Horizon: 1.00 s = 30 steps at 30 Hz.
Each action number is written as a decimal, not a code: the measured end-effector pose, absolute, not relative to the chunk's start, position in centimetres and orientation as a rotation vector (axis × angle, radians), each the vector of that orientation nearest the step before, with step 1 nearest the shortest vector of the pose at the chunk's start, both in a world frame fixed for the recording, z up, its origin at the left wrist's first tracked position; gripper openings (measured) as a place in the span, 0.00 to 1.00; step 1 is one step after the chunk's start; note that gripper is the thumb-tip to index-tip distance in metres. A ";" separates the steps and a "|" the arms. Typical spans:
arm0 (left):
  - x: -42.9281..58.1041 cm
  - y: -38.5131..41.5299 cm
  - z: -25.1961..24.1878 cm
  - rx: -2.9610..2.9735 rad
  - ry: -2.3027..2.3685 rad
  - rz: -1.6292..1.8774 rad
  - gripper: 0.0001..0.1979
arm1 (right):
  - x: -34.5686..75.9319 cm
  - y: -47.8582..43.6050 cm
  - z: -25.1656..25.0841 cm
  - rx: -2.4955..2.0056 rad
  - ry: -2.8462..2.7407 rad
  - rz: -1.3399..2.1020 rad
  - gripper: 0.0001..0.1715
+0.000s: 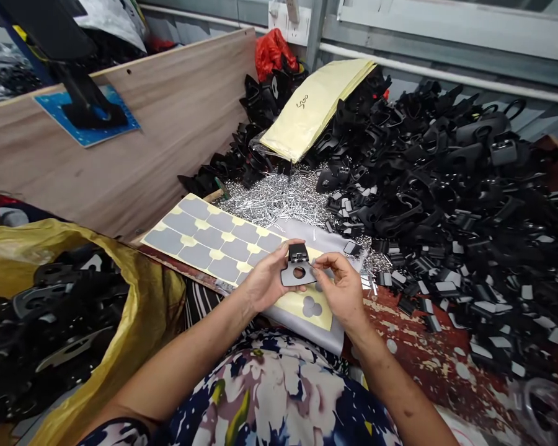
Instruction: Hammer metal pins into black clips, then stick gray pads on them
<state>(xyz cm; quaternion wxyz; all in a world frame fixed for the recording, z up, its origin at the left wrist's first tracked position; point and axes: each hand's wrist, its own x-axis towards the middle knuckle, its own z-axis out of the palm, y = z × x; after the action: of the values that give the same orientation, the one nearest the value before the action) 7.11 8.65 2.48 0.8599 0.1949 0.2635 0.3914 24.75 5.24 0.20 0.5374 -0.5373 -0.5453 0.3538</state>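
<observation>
My left hand (265, 279) grips a dark plastic piece (292, 277) with a round hole in it and a small black hinged clip (297, 251) at its top. At the piece's right side, my right hand (339, 285) pinches a thin metal pin (312, 265) between thumb and forefinger. Under both hands lies a pale yellow backing sheet (323, 316) with grey stickers (209, 238) on its left part. Beyond the hands is a heap of silvery pins (279, 195).
Black plastic parts (413, 161) pile up at the back right, with small clips (446, 291) scattered on the worn red table (400, 347). Yellow sheets (316, 111) lie on the pile. A yellow sack (153, 322) of black parts stands at left, before a wooden board (177, 99).
</observation>
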 end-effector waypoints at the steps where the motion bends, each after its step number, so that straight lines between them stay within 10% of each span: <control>1: 7.1 8.6 2.4 0.409 0.544 0.825 0.18 | 24.7 5.2 0.2 -1.278 -1.299 0.841 0.05; 18: 6.8 8.1 2.2 0.483 0.549 0.836 0.24 | 23.8 4.6 0.7 -1.346 -1.548 0.557 0.04; 30: 9.3 6.2 -0.1 0.795 0.904 1.224 0.23 | 23.7 2.7 0.2 -1.412 -1.810 -0.259 0.35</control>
<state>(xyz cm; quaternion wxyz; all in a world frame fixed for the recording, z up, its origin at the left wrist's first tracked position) 9.35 6.20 -0.08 0.6536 0.3505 0.3986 0.5395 23.73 2.67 0.23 0.4039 -0.5590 -0.7168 -0.1025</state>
